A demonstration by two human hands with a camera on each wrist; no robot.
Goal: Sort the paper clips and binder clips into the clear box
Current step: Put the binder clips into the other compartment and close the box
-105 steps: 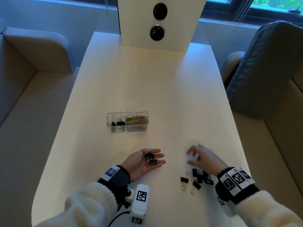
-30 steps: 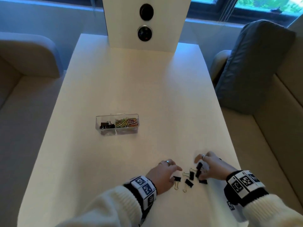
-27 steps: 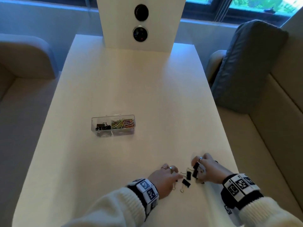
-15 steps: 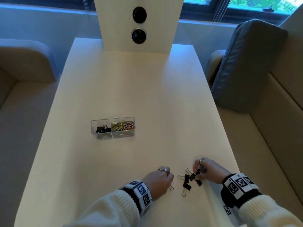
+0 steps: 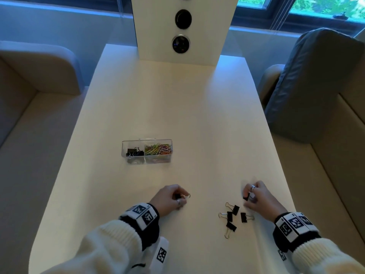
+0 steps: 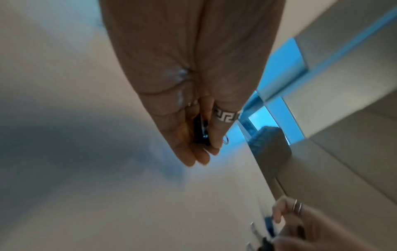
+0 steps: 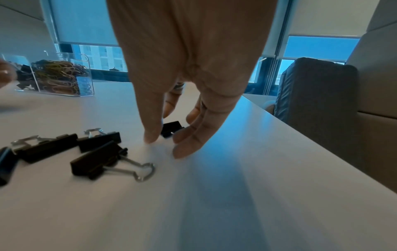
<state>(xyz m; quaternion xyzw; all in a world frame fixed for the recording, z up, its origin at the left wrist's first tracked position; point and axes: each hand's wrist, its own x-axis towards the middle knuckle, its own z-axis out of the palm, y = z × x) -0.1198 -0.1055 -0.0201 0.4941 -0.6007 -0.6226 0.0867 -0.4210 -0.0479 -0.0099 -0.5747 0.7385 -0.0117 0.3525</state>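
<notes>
The clear box [image 5: 147, 161] stands mid-table, with black binder clips in its left compartment and coloured paper clips [image 5: 158, 149] in its right one. My left hand [image 5: 180, 197] is curled round black binder clips [image 6: 201, 132]; a wire loop sticks out past the fingers. To the right, my right hand [image 5: 246, 196] pinches one black binder clip [image 7: 171, 130] between thumb and fingers, low over the table. Several loose binder clips [image 5: 230, 215] lie on the table just left of and below my right hand. The same loose binder clips [image 7: 94, 159] show in the right wrist view.
The white table [image 5: 177, 107] runs to a white post [image 5: 183, 28] with two round black fittings at the far end. Sofa seats flank both long sides, and a grey cushion [image 5: 308, 86] leans at the right. The table's right edge is close to my right hand.
My left hand has drawn leftward away from the pile with binder clips in it. My right hand has pulled back from the pile, pinching one clip. Fewer clips lie loose.
</notes>
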